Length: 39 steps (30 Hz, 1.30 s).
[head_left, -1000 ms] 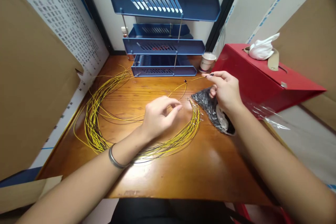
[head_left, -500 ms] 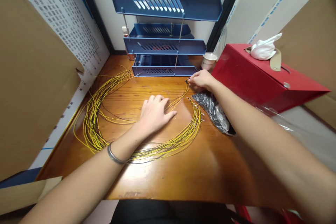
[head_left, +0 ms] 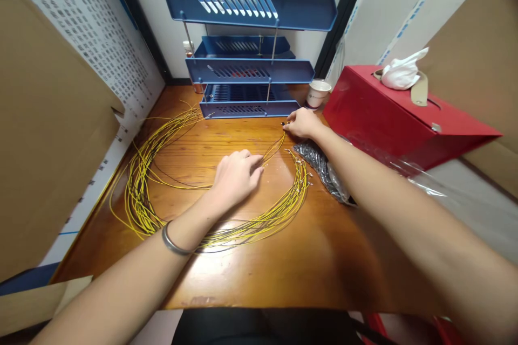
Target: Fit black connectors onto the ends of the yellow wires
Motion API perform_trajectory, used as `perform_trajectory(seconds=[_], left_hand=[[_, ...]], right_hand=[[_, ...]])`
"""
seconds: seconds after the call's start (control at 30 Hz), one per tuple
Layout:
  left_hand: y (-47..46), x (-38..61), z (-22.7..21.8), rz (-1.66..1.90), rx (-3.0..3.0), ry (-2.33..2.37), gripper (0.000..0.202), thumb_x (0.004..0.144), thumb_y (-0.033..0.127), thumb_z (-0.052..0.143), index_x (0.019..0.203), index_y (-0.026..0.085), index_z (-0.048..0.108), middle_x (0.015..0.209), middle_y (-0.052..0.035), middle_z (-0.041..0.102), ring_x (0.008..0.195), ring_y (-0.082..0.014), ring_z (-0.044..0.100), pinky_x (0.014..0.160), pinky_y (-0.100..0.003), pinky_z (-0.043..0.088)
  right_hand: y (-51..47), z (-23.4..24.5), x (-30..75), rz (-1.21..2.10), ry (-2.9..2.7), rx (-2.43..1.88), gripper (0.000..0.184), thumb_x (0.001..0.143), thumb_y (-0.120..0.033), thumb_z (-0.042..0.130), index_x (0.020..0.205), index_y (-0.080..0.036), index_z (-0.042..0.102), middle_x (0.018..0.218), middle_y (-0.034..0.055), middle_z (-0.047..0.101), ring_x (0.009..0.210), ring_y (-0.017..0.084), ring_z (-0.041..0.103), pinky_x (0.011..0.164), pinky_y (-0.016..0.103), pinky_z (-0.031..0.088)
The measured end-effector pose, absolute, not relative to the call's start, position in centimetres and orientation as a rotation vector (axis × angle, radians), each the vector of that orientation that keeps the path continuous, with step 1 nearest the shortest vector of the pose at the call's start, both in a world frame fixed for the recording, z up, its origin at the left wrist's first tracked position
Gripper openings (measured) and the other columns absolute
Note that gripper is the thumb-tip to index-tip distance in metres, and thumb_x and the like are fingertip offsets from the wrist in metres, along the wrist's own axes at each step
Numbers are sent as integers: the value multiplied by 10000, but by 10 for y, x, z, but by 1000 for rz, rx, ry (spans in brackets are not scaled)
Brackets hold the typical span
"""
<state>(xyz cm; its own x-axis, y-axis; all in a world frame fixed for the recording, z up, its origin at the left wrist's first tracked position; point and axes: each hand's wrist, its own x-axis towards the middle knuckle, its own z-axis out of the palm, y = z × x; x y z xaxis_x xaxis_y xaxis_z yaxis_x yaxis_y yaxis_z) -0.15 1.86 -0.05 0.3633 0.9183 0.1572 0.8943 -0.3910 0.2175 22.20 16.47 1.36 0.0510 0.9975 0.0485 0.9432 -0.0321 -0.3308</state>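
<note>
My left hand [head_left: 238, 177] is closed in a pinch over the table, with thin yellow and black wires [head_left: 272, 152] coming out at its fingertips. These wires run up to my right hand [head_left: 301, 123], whose fingers are closed by a small black piece [head_left: 283, 124] at the wire ends; its exact kind is too small to make out. Around my left hand curves a large loose bundle of yellow and black wires [head_left: 140, 194]. Bare metal tips show at its right end, close to a clear plastic bag of small black parts [head_left: 319, 164] under my right forearm.
A blue tiered tray rack [head_left: 249, 71] stands at the back, with a paper cup [head_left: 318, 92] at its right. On the right is a red box [head_left: 388, 118] with white tissue on top. Cardboard [head_left: 52, 118] and a printed sheet line the left side.
My left thumb has drawn in toward the fingers around the wires. My right hand has shifted slightly left with the wire ends. The whole view has also shifted a little.
</note>
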Motion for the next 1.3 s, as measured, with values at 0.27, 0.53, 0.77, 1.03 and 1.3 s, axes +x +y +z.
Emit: perform_trajectory(seconds=[0.27,0.53,0.77,1.03,1.3], left_hand=[[18,0,-3,437,2475,1665,327,1008,334,487,1175,266,760,1074,-50,720,1004,-246,660,823,-372,475],[19,-1,-3,514,2458,1675,297,989,309,503,1149,235,742,1202,-63,730,1078,-281,611,911,-422,481],[20,0,-5,481,2517,1462,375,996,359,500,1308,208,643,1414,-68,652,1385,-323,486,1148,-524,381],[21,0,-9,538,2514,1398,316,1003,259,496,1220,253,726,1297,-58,729,1346,-273,567,1174,-542,361],[25,-2,-13,611,2549,1318,283,983,240,536,1146,211,765,1241,-32,758,1177,-257,629,1059,-444,473]], right_hand=[[101,30,221,-26,-2043,-1877,346,883,-285,635,1207,-238,745,1175,90,769,1086,335,704,926,475,541],[9,29,220,96,-2093,-1844,277,909,-237,570,1084,-185,779,955,103,788,856,264,718,795,370,501],[-14,13,219,226,-2033,-1930,293,946,-257,557,1142,-178,761,994,129,802,880,282,747,817,361,507],[-16,8,214,212,-2111,-1984,296,968,-277,540,1147,-188,758,1024,139,802,917,305,757,806,362,507],[-15,5,217,189,-2089,-2009,300,949,-333,584,1148,-176,743,984,145,798,881,308,755,787,360,495]])
